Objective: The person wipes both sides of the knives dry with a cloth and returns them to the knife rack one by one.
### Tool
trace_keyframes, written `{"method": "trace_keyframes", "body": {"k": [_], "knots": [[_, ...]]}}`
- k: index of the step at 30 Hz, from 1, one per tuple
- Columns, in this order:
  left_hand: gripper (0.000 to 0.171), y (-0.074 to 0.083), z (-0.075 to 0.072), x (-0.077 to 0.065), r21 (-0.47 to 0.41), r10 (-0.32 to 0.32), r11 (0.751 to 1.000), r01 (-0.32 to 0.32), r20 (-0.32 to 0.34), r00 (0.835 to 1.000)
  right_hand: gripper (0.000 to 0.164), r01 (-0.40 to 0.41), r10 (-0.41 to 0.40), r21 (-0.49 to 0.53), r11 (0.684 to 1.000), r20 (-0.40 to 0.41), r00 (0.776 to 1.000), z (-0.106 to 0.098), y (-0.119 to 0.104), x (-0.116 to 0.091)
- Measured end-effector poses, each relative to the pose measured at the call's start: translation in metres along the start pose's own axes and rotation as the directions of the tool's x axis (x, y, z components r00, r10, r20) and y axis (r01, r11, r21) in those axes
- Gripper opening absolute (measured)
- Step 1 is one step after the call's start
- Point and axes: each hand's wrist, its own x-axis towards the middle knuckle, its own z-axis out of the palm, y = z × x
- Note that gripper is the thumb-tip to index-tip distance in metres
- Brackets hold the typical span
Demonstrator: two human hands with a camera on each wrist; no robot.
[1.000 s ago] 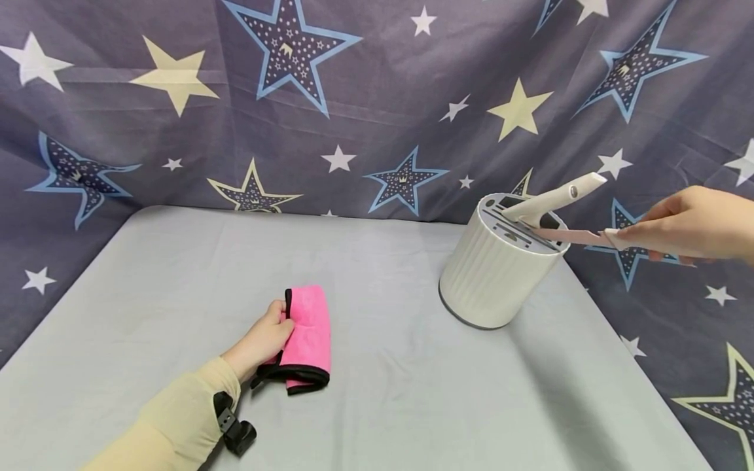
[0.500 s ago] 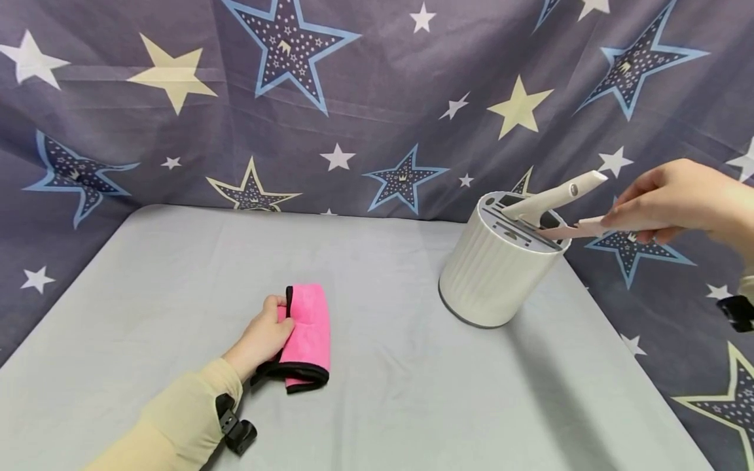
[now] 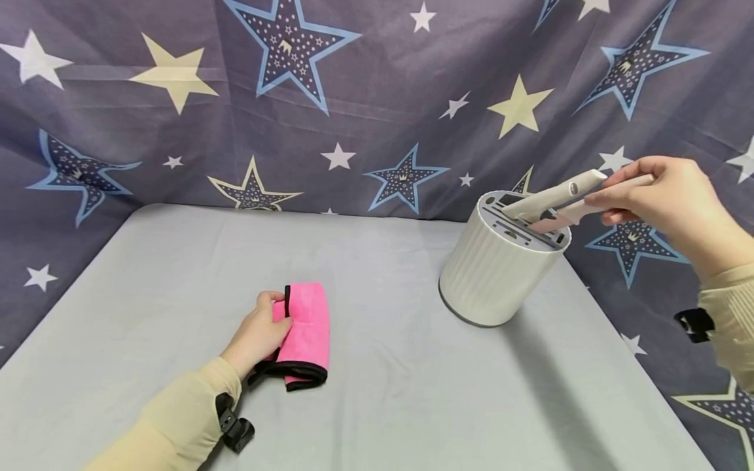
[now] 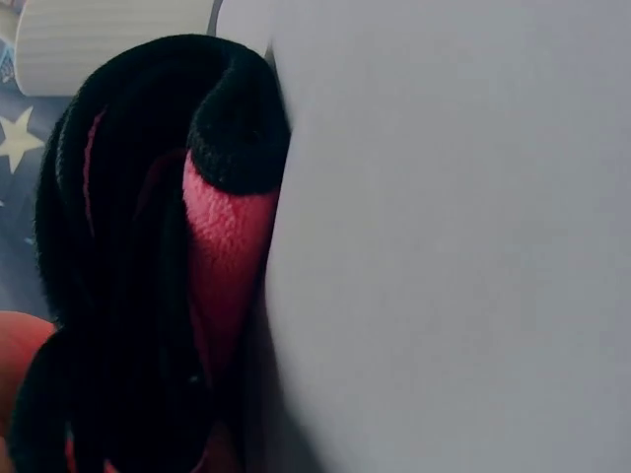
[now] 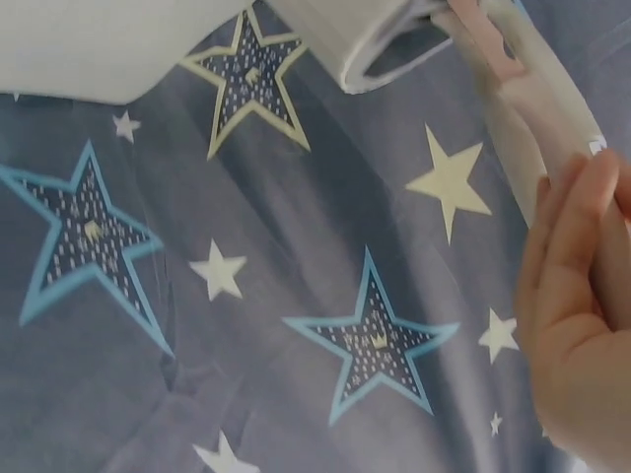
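My right hand (image 3: 677, 199) grips the pale pink handle of a knife (image 3: 574, 210), which tilts up to the right over a white knife block (image 3: 501, 275). Only a short piece of its pink blade shows at the block's slotted top. Beside it a second, cream-white handle (image 3: 554, 197) sticks out of the block. In the right wrist view my fingers (image 5: 567, 246) wrap the knife's handle. My left hand (image 3: 256, 333) holds the left edge of a folded pink cloth (image 3: 306, 327) with black trim, on the table. The left wrist view shows the cloth's rolled folds (image 4: 232, 256) close up.
The knife block stands near the back right edge of a grey-covered table (image 3: 389, 405). A dark curtain (image 3: 377, 118) with stars hangs behind and along both sides. My wrists wear black straps with a small camera (image 3: 235, 428).
My right hand has moved left and up toward the block. The knife has swung from nearly level to steeper, and less of its blade shows. My left hand and the cloth stay almost still.
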Motion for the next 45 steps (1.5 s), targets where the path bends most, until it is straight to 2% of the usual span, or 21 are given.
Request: {"method": "trace_keyframes", "body": {"k": [3, 6, 10, 14, 19, 22, 26, 30, 38, 40, 42, 45], "knots": [[0.054, 0.000, -0.003, 0.000, 0.013, -0.011, 1.000, 0.011, -0.001, 1.000, 0.029, 0.008, -0.002, 0.104, 0.995, -0.057, 0.998, 0.008, 0.000, -0.003], [0.058, -0.001, -0.005, 0.000, 0.015, -0.016, 1.000, 0.016, 0.005, 1.000, 0.025, 0.051, -0.032, 0.208, 0.977, -0.094, 0.995, 0.017, 0.004, -0.003], [0.059, -0.001, -0.007, -0.001, 0.012, -0.013, 1.000, 0.013, 0.006, 1.000, 0.023, 0.102, -0.079, 0.294, 0.950, -0.087, 0.993, 0.028, 0.012, -0.003], [0.058, -0.001, -0.008, -0.003, 0.013, -0.007, 1.000, 0.007, -0.005, 1.000, 0.023, 0.093, -0.074, 0.304, 0.948, -0.072, 0.995, 0.037, 0.018, -0.005], [0.057, -0.002, -0.009, -0.004, 0.025, -0.003, 1.000, 0.004, -0.025, 1.000, 0.025, 0.072, -0.044, 0.301, 0.951, -0.096, 0.994, 0.046, 0.021, -0.004], [0.056, -0.003, -0.009, -0.004, 0.028, -0.002, 1.000, 0.003, -0.031, 1.000, 0.027, 0.072, -0.035, 0.386, 0.920, -0.101, 0.994, 0.051, 0.022, -0.004], [0.054, -0.006, -0.008, -0.004, 0.030, 0.006, 1.000, -0.005, -0.037, 0.999, 0.028, 0.061, -0.017, 0.417, 0.907, -0.108, 0.994, 0.055, 0.022, -0.004], [0.054, -0.006, -0.008, -0.005, 0.034, 0.012, 0.999, -0.011, -0.037, 0.999, 0.028, 0.055, -0.015, 0.353, 0.934, -0.116, 0.993, 0.057, 0.023, -0.005], [0.052, -0.004, -0.010, -0.007, 0.050, 0.020, 0.999, -0.018, -0.041, 0.999, 0.029, 0.073, -0.041, 0.389, 0.919, -0.090, 0.995, 0.059, 0.028, -0.010], [0.052, -0.003, -0.012, -0.007, 0.065, 0.019, 0.998, -0.016, -0.043, 0.999, 0.030, 0.082, -0.048, 0.385, 0.919, -0.095, 0.994, 0.059, 0.028, -0.011], [0.053, -0.001, -0.013, -0.006, 0.082, 0.018, 0.997, -0.014, -0.042, 0.999, 0.032, 0.090, -0.051, 0.417, 0.904, -0.105, 0.993, 0.059, 0.027, -0.011], [0.054, 0.004, -0.017, -0.006, 0.102, 0.023, 0.995, -0.019, -0.044, 0.999, 0.028, 0.101, -0.048, 0.387, 0.916, -0.145, 0.988, 0.056, 0.024, -0.013]]}}
